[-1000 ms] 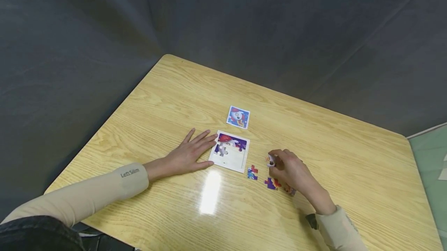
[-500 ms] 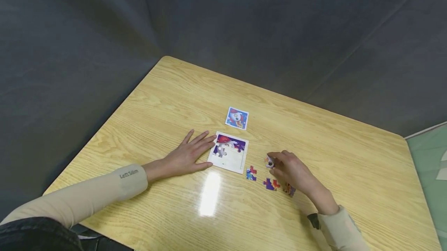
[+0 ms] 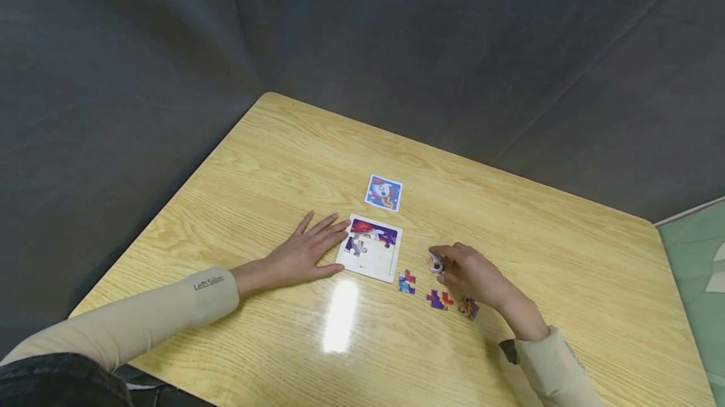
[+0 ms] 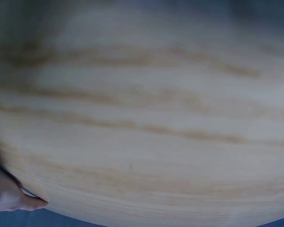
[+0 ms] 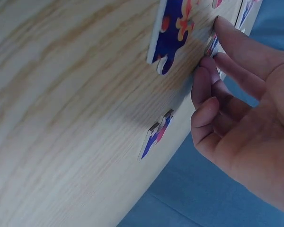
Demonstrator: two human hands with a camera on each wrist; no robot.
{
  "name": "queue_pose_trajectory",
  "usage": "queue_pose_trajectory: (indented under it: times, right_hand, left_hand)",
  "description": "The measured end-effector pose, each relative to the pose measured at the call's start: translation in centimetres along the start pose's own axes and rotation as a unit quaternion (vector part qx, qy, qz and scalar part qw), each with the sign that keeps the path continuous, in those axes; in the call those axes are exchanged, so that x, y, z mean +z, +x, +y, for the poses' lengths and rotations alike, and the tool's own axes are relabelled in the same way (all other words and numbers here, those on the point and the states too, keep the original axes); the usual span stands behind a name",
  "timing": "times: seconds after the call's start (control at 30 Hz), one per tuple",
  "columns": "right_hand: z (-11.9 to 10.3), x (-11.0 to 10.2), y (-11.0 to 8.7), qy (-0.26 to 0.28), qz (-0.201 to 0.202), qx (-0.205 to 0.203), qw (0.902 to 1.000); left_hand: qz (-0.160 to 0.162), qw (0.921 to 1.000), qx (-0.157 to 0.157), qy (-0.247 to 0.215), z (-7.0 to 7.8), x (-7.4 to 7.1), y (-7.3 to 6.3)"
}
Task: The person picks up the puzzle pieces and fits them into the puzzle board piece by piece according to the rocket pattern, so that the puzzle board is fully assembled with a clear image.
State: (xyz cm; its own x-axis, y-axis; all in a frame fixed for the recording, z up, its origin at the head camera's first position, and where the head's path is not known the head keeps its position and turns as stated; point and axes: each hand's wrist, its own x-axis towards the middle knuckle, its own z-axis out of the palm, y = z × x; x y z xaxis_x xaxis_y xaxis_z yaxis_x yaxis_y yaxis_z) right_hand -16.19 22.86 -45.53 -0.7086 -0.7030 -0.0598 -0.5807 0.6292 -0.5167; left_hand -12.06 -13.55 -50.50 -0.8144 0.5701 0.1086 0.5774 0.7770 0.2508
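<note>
My left hand (image 3: 303,253) lies flat with its fingers spread, fingertips touching the left edge of a white jigsaw tray (image 3: 362,267). Several fitted pieces fill the tray's top and left; the lower right part shows bare white. In the left wrist view only a bit of a hand (image 4: 26,202) shows at the lower left. My right hand (image 3: 474,276) pinches a white puzzle piece (image 3: 435,263) with a black eye, right of the tray. The right wrist view shows this hand (image 5: 251,104) with the thumb and a finger on the piece (image 5: 212,44), mostly hidden.
Loose pieces lie near the right hand: a blue and red one (image 3: 406,282), a purple and red one (image 3: 436,299) and an orange and purple one (image 3: 469,307). A small picture card (image 3: 384,193) sits beyond the tray. Dark cloth (image 3: 396,48) hangs behind the wooden table (image 3: 255,168).
The right hand has shifted very slightly left, the piece still pinched, and the loose piece beneath it shows more. The left hand stays in place; the head view has drifted a little.
</note>
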Motion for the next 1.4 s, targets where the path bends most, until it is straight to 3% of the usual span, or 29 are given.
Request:
queue_pose_trajectory:
  times: [0.6,1.4]
  right_hand:
    - [0.3,-0.16,0.16,-0.014,-0.023,-0.036,0.999]
    - [0.57,-0.19,0.15,-0.001,-0.007,-0.053,0.9986]
  left_hand:
    - [-0.007,1.0,-0.003,0.0,0.02,0.01,-0.15]
    - [0.001,1.0,0.0,0.004,0.02,-0.01,0.01]
